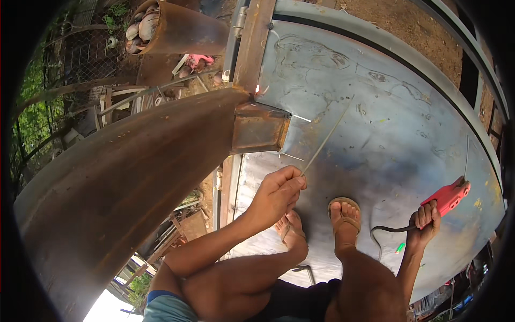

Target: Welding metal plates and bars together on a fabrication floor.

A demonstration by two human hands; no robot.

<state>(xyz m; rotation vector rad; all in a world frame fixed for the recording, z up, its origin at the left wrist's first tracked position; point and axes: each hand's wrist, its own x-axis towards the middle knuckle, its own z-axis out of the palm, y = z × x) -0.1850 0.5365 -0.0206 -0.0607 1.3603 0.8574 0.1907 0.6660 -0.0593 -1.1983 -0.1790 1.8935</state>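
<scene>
My left hand, fingers closed in a pinch, grips a thin welding rod that slants up and to the right over a grey metal sheet. On the right, my right hand is wrapped round a red electrode holder. Another thin rod stands up from its jaws, and a black cable trails from its lower end. Left of centre, a short rusty box-shaped steel piece adjoins a large rusty curved metal body. A bright orange spot glows just above that piece.
My sandalled feet stand on the grey metal sheet, bordered by a curved rim. Two thin rods stick out by the box piece. A rusty pipe holds coconut husks. Scrap wood lies below left.
</scene>
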